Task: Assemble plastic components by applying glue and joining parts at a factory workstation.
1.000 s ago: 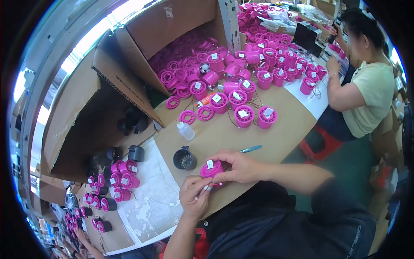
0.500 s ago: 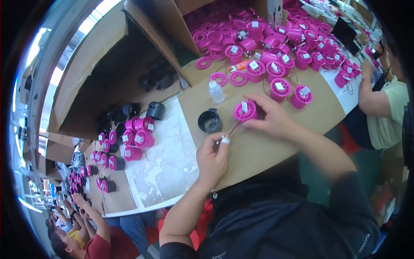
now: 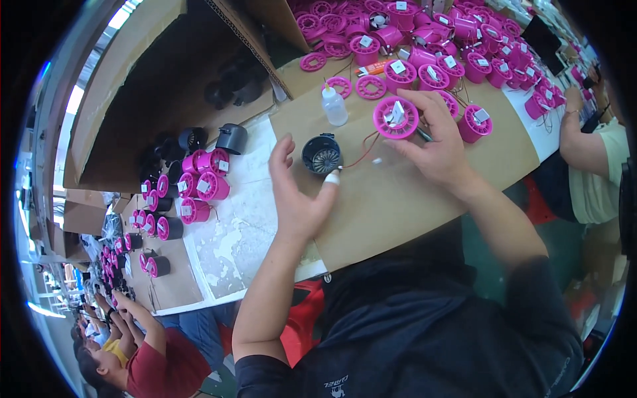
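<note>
My right hand (image 3: 443,146) grips a pink round slotted housing (image 3: 385,125) by its side, with a white square piece standing on its face. Thin reddish wires (image 3: 362,158) run from the housing toward a black round cup (image 3: 309,159), which shows a finned inside. Beside that cup my left hand (image 3: 300,202) is open, its fingers raised and its white-capped thumb close to the cup's lower rim and the wire ends. Nothing shows in the left palm. A slim dark tool or rod (image 3: 424,134) shows by my right fingers.
A clear squeeze bottle (image 3: 334,109) stands behind the cup. Pink housings (image 3: 478,123) and loose pink rings (image 3: 370,87) crowd the back and right. Pink-and-black assemblies (image 3: 212,186) stand left, near a cardboard box (image 3: 126,99) holding black parts. Other people sit at both sides.
My right hand has lifted the pink housing a little up and right. My left hand has let go of the wires and opened, moving left beside the black cup.
</note>
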Demonstrator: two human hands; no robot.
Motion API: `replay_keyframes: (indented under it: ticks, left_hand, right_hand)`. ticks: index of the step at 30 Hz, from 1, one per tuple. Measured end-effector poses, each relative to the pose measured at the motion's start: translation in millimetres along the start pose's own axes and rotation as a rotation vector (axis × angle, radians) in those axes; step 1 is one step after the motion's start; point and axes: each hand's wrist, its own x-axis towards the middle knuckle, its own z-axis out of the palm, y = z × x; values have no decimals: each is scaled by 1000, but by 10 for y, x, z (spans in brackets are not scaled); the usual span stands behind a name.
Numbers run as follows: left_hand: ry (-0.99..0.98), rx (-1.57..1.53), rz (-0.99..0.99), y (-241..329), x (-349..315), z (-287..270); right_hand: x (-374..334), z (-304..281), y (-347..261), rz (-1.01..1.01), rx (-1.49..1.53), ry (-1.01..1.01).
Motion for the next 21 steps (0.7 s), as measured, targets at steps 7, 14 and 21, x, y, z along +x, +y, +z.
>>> replay_keyframes:
  ticks: [7, 14, 21]
  left_hand:
    - [-245, 24, -195, -100, -41, 54]
    - [-240, -210, -198, -73, -86, 27]
    - [-288, -333, -199, -83, -101, 26]
  right_hand:
    - [139, 116, -184, -182, -124, 59]
    - [141, 187, -238, -272, -240, 46]
    - [146, 232, -175, -346, -215, 26]
